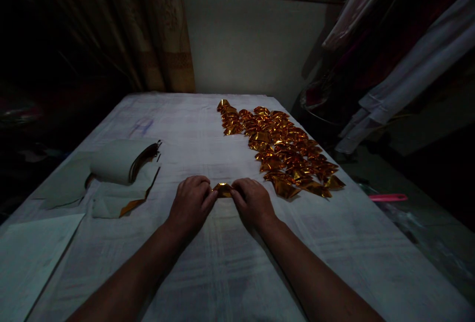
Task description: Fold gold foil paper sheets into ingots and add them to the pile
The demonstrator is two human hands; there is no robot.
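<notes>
Between my two hands, low over the cloth-covered table, is a small folded piece of gold foil paper (223, 191). My left hand (192, 198) pinches its left end, thumb toward me and fingers curled behind. At the right end my right hand (254, 201) grips it the same way. The fingertips behind the foil are partly hidden. Right of my hands lies a spread of many folded gold foil pieces (284, 149). To the left rests a curled stack of foil paper sheets (118, 161), pale backs up, with a loose sheet (124, 196) showing a gold edge in front.
A flat white sheet or board (33, 257) lies at the table's near left. The table (230, 272) has a pale checked cover. A curtain (159, 30) hangs behind on the left, clothes (415, 65) on the right. A pink handle (388, 197) shows beyond the right edge.
</notes>
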